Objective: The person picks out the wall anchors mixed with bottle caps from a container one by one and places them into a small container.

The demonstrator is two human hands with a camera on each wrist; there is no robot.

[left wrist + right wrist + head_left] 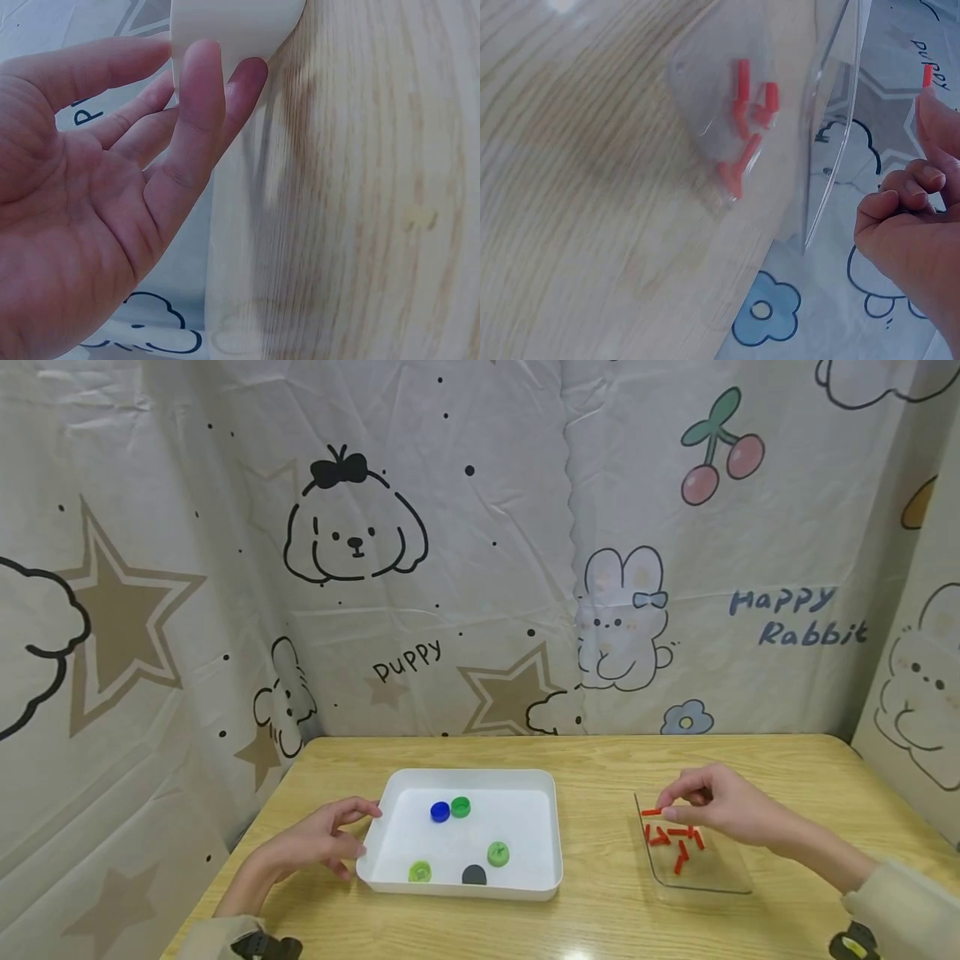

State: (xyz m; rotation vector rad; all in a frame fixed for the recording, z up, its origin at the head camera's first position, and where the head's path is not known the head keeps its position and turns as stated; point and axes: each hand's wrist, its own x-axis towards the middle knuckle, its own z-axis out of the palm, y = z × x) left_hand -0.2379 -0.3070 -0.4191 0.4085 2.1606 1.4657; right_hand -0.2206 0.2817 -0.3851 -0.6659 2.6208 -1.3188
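My right hand [720, 806] pinches a short red stick [651, 812] between thumb and fingertips, above the left side of a clear plastic box [720, 888]. Inside that box lie several more red sticks [742, 81], scattered over its bottom. My left hand [318, 842] is at the left end of a white tray [557, 827], its fingers loosely bent and touching the tray's outer wall [232, 26]. The tray holds a blue cap [440, 812], a green cap [461, 807], a light green cap [498, 853], a yellow-green cap [420, 871] and a dark grey half-round shape [474, 875].
Both containers stand on a light wooden table [600, 910], the tray on the left and the box on the right. A printed curtain [495, 568] hangs behind the table and along its sides.
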